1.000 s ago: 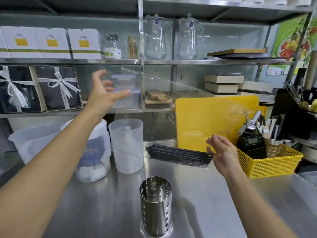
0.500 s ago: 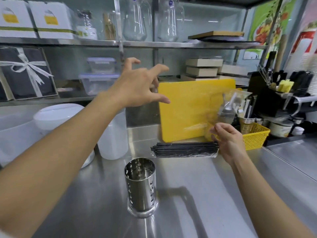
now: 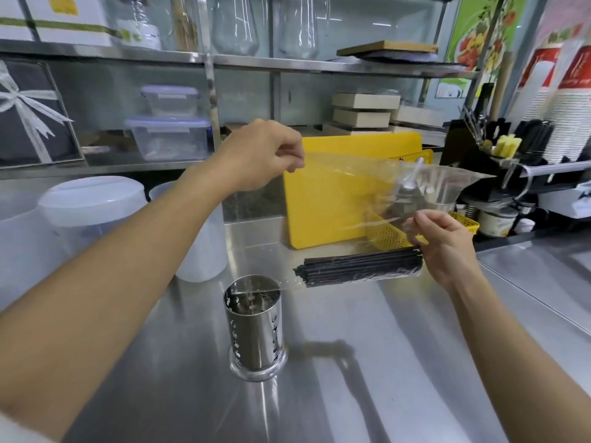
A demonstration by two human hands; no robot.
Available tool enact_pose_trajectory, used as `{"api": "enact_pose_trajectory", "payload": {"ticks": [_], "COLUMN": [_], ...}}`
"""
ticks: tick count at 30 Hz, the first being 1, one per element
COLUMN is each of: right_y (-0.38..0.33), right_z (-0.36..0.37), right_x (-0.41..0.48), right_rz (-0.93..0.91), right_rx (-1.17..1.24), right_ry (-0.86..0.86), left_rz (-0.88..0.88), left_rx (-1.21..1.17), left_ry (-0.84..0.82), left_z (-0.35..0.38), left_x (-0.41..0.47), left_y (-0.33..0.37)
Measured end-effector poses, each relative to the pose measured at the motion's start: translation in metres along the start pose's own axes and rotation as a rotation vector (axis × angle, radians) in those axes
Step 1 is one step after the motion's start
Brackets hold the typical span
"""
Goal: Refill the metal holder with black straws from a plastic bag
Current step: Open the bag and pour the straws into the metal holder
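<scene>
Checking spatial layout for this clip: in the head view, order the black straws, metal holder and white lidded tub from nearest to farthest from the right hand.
From the right hand:
1. Black straws, in its grip.
2. Metal holder, lower left on the counter.
3. White lidded tub, far left.

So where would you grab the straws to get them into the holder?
Grip the straws around the middle of the bundle, coming from above through the bag mouth that the left hand pinches open. They lie level, ends pointing left toward the holder, so a wrap across their width likely keeps them together for tipping upright. The right hand holds the bag's closed end.
</scene>
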State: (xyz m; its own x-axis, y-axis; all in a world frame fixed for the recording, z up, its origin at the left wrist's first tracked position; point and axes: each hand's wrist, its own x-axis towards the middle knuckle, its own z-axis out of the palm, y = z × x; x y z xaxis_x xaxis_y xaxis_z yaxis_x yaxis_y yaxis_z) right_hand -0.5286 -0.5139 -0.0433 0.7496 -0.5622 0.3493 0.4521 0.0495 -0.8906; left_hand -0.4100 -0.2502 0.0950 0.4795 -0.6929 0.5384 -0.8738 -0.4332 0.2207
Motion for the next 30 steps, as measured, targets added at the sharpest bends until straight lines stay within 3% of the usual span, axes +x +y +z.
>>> {"api": "enact_pose_trajectory", "payload": {"ticks": [16,30], "right_y": [-0.024,-0.041], "right_z": [0.068,0.153], "right_x": [0.028,0.055], "right_rz": [0.017,-0.119], "right_rx": [-0.325,-0.674], "right_ry": [-0.187,-0.469], "left_rz": [-0.278,-0.515], "left_rx": [-0.324,-0.569], "left_ry": [0.066,0.189], "left_z": [-0.005,0.026], "left_x": [-0.064,-0.132], "left_y": [-0.070,-0.132]}}
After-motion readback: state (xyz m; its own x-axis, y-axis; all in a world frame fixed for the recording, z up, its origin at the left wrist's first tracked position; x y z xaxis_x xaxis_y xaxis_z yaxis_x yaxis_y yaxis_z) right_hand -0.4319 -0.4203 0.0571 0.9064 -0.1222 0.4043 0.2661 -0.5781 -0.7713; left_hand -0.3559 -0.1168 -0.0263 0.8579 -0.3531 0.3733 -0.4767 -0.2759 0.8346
